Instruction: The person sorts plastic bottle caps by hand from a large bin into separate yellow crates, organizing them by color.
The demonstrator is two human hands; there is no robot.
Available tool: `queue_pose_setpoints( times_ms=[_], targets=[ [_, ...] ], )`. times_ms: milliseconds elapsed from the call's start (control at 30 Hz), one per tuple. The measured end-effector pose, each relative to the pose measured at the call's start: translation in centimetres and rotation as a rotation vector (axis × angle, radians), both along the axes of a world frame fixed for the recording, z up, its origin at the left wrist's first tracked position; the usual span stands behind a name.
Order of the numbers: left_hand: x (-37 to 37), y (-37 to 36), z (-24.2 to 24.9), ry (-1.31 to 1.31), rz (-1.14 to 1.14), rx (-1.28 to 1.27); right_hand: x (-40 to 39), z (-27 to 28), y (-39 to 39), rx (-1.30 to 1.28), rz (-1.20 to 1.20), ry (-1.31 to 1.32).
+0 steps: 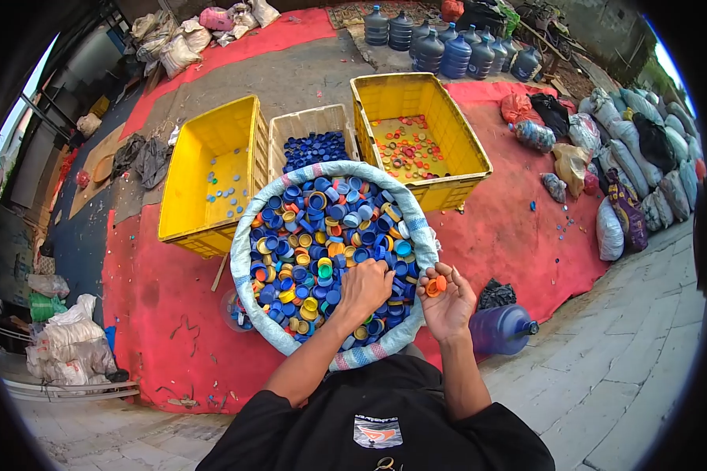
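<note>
A large woven sack (247, 259) rolled open in front of me is full of mixed bottle caps (322, 235), mostly blue, with yellow, orange and green ones. My left hand (365, 286) rests palm down on the caps at the sack's near right side, fingers curled into the pile. My right hand (446, 302) is raised palm up just outside the sack's right rim and holds a few orange caps (435, 285) in its fingers.
Behind the sack stand three crates: a yellow one (188, 180) with a few blue caps, a beige one (306, 123) of dark blue caps, a yellow one (463, 137) of orange and red caps. A blue water jug (501, 328) lies at right. Sacks line the right edge.
</note>
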State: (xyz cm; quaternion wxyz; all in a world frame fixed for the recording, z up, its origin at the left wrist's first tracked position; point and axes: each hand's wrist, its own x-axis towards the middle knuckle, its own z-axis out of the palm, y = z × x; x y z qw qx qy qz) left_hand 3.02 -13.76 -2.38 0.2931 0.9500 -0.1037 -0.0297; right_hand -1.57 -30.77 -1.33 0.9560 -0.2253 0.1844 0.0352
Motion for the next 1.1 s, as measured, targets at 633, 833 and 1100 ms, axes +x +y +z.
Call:
queue_pose_setpoints(
  times_ms=[633,833,1100],
  targets=[
    [-0.9,-0.1,-1.2,-0.041,0.064,0.001,-0.4,-2.1,0.6,0.007,0.118,0.032],
    [-1.2,0.9,-2.8,-0.070,0.092,-0.141,0.1,-1.6,0.5,0.015,0.107,0.029],
    [1.9,2.3,1.8,0.777,0.211,-1.279,1.9,-0.8,-1.4,0.018,0.061,-0.014]
  ],
)
